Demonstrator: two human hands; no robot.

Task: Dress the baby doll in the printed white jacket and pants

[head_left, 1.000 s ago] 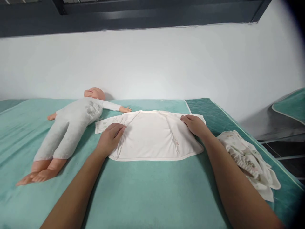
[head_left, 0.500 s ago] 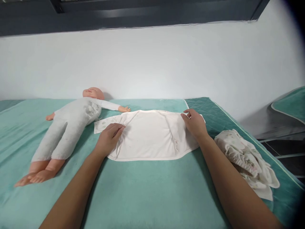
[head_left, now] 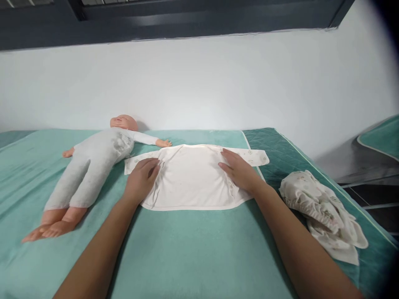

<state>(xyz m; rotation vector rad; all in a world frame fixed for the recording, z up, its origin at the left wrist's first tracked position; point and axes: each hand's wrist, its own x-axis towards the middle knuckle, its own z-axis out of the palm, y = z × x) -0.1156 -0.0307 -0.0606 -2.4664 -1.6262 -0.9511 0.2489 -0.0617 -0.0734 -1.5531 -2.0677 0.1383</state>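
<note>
A white baby shirt [head_left: 191,178] lies spread flat on the bed, its patterned sleeves stretched out to both sides. My left hand [head_left: 142,177] rests on the shirt's left side by the sleeve, fingers together and thumb a little apart. On the right side of the shirt lies my right hand [head_left: 240,169], open with its fingers stretched out and thumb apart. The right sleeve [head_left: 257,157] shows beyond that hand, reaching flat to the right. To the left, a baby doll [head_left: 96,155] in white clothing lies on its back, one hand close to the left sleeve.
A crumpled pile of white patterned baby clothes [head_left: 324,216] sits at the right. Green bedding [head_left: 199,253] covers the bed, with a darker quilted part [head_left: 264,139] on the right. A white wall [head_left: 199,87] rises behind. Another green padded surface [head_left: 382,135] stands at the far right.
My right hand has moved left from the sleeve onto the shirt's body, and the right sleeve now shows extended flat. My left hand has stayed nearly in place, its thumb slightly more apart.
</note>
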